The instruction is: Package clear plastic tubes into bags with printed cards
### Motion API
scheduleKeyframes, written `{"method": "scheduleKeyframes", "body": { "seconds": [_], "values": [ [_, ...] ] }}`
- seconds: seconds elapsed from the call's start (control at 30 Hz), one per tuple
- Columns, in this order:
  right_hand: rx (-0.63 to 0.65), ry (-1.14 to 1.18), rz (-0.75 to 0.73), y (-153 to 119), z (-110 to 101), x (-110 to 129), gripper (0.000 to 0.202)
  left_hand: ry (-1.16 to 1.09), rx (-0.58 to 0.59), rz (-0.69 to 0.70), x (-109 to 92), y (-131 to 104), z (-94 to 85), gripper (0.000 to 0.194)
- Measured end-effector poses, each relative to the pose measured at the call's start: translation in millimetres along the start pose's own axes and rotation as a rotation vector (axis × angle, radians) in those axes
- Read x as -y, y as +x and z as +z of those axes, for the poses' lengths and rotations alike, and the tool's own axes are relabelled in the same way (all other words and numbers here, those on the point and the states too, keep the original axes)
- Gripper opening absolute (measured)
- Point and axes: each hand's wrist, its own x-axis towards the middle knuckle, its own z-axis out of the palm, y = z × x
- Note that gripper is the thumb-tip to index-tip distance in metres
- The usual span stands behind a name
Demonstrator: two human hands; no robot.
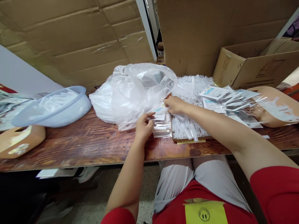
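My left hand is curled at the left edge of a clear packet with a printed white-and-blue card, its fingertips on the edge. This packet lies over a stack of clear packets. At the packet's upper end, my right hand has its fingers pinched together; what lies between them is hidden. Left of both hands and partly behind them is a large crumpled translucent plastic bag. Under my right forearm a shallow tray holds many small clear-white plastic pieces, heaped higher at the back.
Several carded packets lie right of the tray, beside a tan basin holding translucent strips. A cardboard box stands behind. On the left are a blue basin of white pieces and another tan container. Cardboard sheets line the back.
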Motion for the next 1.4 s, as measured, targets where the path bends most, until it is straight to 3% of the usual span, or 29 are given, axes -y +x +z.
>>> {"method": "scheduleKeyframes", "body": {
  "seconds": [0.13,0.23,0.33,0.47,0.53,0.7,0.83,1.0,1.13,1.23,1.4],
  "values": [
    [-0.025,0.046,-0.007,0,-2,1,0.026,-0.036,0.027,-0.039,-6,-1,-2.9,0.054],
    [-0.060,0.087,-0.025,-15,-13,3,0.025,-0.104,0.010,-0.097,-10,-6,-3.1,0.052],
    [-0.145,0.182,-0.081,-47,-20,7,0.024,-0.209,-0.059,-0.147,-14,-13,2.0,0.046],
    [-0.414,0.446,-0.380,-98,-10,18,0.011,-0.329,-0.164,-0.112,-25,-26,14.1,0.043],
    [-0.494,0.454,-0.438,-117,-2,23,0.011,-0.393,-0.195,-0.074,-33,-34,19.6,0.041],
    [-0.720,0.365,-0.244,-144,4,36,0.018,-0.504,-0.317,-0.031,-54,-56,31.0,0.038],
    [-0.816,0.233,-0.167,-156,7,56,0.027,-0.618,-0.349,-0.008,-69,-69,43.8,0.040],
    [-0.783,0.127,-0.179,-152,18,78,0.033,-0.710,-0.342,0.063,-86,-82,57.8,0.040],
    [-0.706,0.314,-0.284,-159,4,75,0.042,-0.743,-0.396,0.134,-91,-88,51.2,0.037],
    [-0.671,0.483,-0.220,-178,-11,66,0.062,-0.733,-0.431,0.198,-93,-91,40.9,0.036],
    [-0.509,0.785,-0.154,-196,-14,54,0.066,-0.695,-0.407,0.246,-103,-100,33.8,0.035]
  ]
}}
